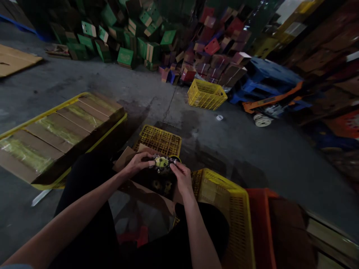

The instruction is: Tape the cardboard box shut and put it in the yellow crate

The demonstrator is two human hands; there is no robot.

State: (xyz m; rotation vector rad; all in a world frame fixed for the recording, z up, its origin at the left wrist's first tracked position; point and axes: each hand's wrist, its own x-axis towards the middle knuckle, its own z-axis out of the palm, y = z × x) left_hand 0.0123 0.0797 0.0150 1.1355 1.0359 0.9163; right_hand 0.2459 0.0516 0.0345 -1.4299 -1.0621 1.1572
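A shiny clear plastic packet with a yellow-green middle and dark spots is held up between my two hands. My left hand pinches its left end, thumb towards me. At the packet's right end, my right hand grips with thumb and fingers. Just below is an open cardboard box between my knees, its flaps spread. Inside the dark box a few similar packets with yellowish patches show faintly. What the packet contains is too dim to tell.
An upturned-looking yellow crate lies just beyond the box. Taped cartons fill a yellow-rimmed holder at left. Right of me stand a yellow crate and a red bin. Farther off are another yellow crate, an orange pallet jack and heaped boxes.
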